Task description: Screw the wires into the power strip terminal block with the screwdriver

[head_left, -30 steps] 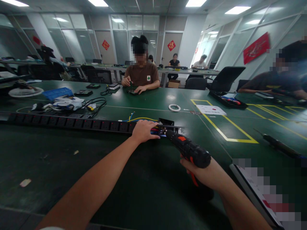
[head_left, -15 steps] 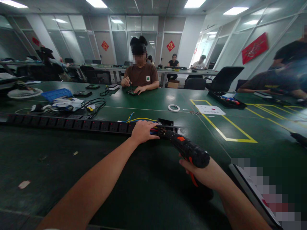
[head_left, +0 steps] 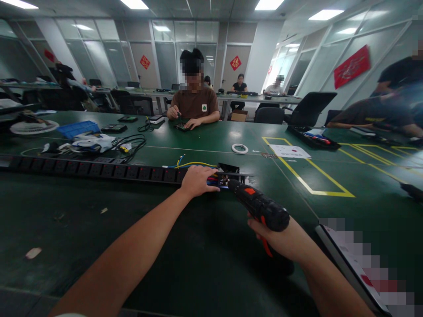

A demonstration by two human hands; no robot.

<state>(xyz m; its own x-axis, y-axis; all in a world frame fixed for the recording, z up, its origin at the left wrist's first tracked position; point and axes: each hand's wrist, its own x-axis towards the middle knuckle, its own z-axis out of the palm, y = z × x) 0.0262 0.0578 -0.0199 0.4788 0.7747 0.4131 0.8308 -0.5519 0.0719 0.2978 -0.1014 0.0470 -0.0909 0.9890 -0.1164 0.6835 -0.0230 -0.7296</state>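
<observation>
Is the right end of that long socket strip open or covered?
Open: coloured wires show uncovered at that end of the socket strip, near the drill.

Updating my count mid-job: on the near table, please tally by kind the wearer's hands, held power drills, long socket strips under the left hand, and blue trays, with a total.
Wearer's hands: 2, left hand and right hand
Held power drill: 1
Long socket strip: 1
Blue tray: 1
Total: 5
</observation>
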